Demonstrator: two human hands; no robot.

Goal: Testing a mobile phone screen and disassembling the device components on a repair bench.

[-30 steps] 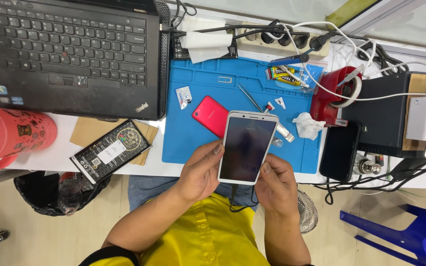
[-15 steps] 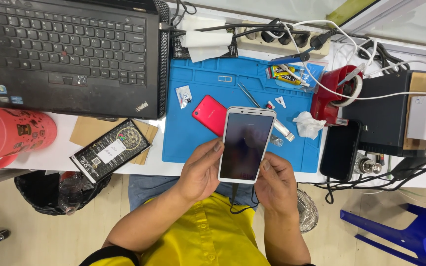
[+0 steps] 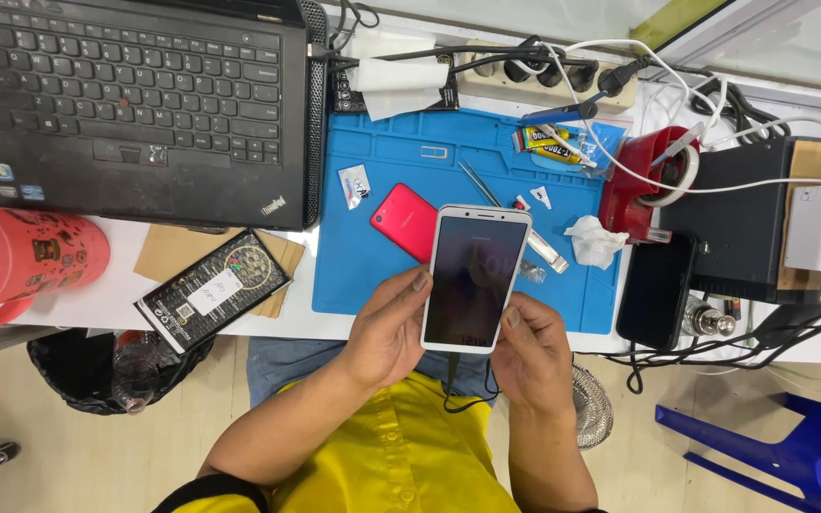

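A white table (image 3: 116,299) carries a cluttered repair station, seen from above: a black laptop (image 3: 135,104) fills the upper left corner, and beside it a blue work mat (image 3: 382,237) spreads across the middle. A pink flask (image 3: 21,256) lies on its side at the left edge, and a black box (image 3: 734,218) sits at the right, wrapped by white cables. On the mat rest a red phone (image 3: 406,220), partly under the handset in hand, a pair of tweezers (image 3: 477,182), a glue tube (image 3: 553,147) and a crumpled tissue (image 3: 593,240); a black phone (image 3: 656,290) lies just off the mat's right edge. A person in a yellow shirt holds a white-framed phone (image 3: 475,275) with a dark screen over the mat's near edge, a thin cable hanging from its lower end. The left hand (image 3: 387,332) grips its left side, thumb on the glass; the right hand (image 3: 529,351) clasps the lower right corner, thumb on the edge.
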